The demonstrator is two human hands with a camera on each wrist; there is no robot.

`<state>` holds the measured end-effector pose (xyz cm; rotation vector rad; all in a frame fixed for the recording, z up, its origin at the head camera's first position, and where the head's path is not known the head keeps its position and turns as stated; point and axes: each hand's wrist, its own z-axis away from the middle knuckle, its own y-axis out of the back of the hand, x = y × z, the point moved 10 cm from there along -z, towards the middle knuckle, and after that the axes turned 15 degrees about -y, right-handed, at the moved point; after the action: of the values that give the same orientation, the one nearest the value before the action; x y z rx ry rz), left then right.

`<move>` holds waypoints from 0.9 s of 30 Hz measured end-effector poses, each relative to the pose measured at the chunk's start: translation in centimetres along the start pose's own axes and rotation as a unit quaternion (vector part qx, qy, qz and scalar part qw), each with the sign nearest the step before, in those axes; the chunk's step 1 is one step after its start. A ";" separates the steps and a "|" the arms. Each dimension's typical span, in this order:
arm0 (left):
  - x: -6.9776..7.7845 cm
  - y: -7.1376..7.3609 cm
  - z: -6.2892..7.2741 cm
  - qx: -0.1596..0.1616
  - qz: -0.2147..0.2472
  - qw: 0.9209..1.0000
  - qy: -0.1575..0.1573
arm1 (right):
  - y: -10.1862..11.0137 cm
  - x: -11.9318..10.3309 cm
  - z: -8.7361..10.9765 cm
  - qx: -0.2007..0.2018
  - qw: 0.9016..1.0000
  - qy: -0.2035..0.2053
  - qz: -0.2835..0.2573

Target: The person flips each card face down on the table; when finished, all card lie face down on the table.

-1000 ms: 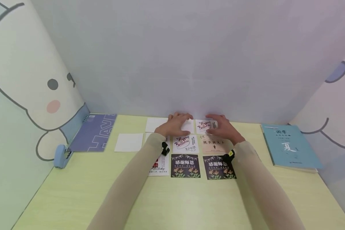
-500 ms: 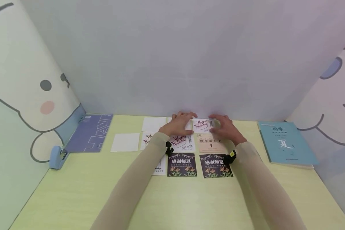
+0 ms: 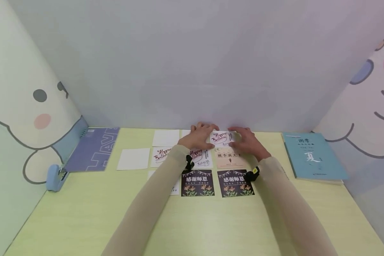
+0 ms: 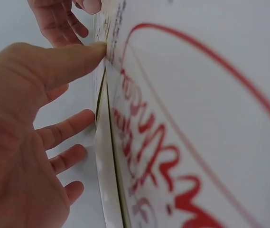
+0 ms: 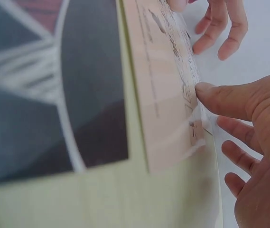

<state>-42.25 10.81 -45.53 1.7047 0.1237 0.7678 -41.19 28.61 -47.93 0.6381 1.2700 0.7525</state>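
Observation:
A white "Happy Birthday" card [image 3: 220,139] lies flat on the table by the back wall, a hand on either side of it. My left hand [image 3: 197,138] touches its left side, thumb at the near corner and index finger toward the far one; the fingers are spread. Mirroring this on the right side, my right hand [image 3: 249,143] has its thumb at the card's near edge and its index finger toward the far edge. In the right wrist view, the right thumb [image 5: 227,99] reaches the card just beyond a pink card [image 5: 156,99].
Other cards lie in rows: blank white cards [image 3: 133,159], more birthday cards [image 3: 160,156], and dark floral cards [image 3: 197,183] in front. A purple notebook [image 3: 94,149] and a blue stapler-like item [image 3: 53,177] are left. A teal book [image 3: 313,156] lies right.
My left hand has moved right, up to the birthday card's left edge. My right hand has shifted slightly to the right along the card. The head view has turned a little to the right.

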 end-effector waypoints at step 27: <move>-0.1 -0.6 -0.7 0.011 -0.002 1.000 0.000 | 1.4 -1.0 0.7 0.010 0.999 0.034 0.001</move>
<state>-42.55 11.52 -46.04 1.7244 0.1367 0.7657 -40.84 28.70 -46.10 0.6354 1.3414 0.7699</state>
